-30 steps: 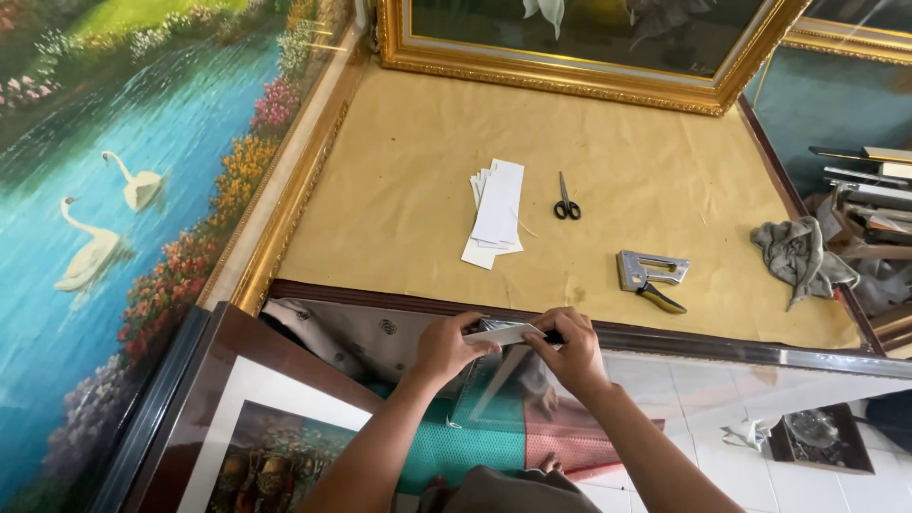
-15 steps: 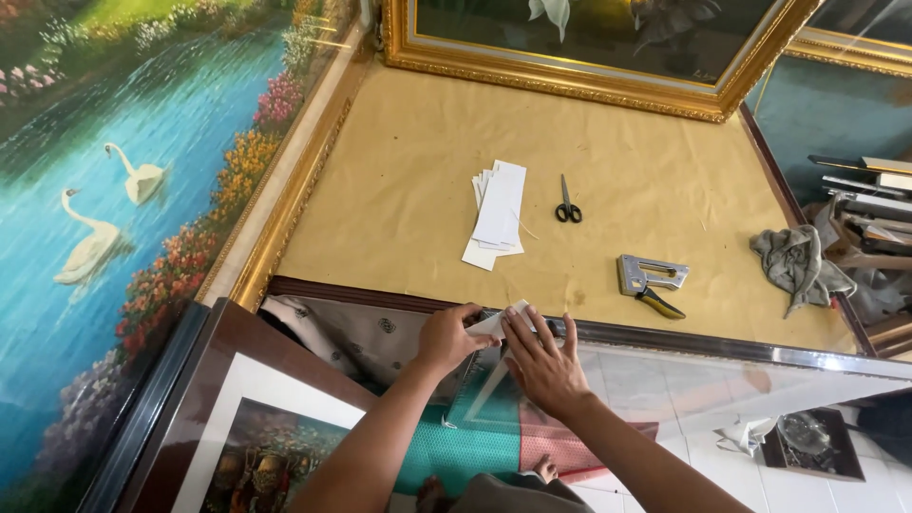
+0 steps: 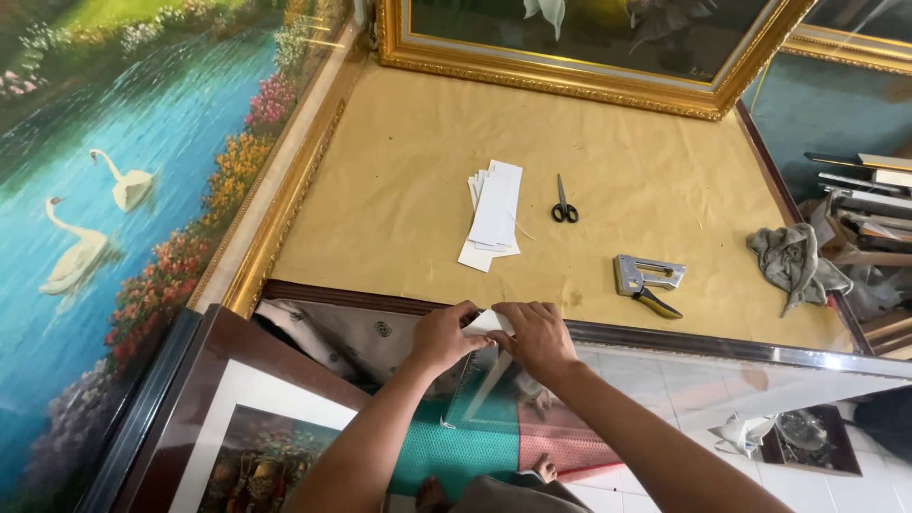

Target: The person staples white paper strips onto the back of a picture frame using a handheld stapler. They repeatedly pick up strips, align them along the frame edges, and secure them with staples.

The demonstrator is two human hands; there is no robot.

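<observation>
Small white paper strip (image 3: 489, 321), folded over dark frame's top edge (image 3: 380, 302), pinched betw. both hands.

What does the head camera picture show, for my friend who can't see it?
Two hands, the left hand and right hand, pinch a small white paper piece at a dark frame edge. Beyond, on brown paper, lie white strips, scissors and a staple gun.

Scissors (image 3: 564, 206), staple gun (image 3: 646, 282), grey rag (image 3: 794, 264), swan painting (image 3: 114, 199) around.
</observation>
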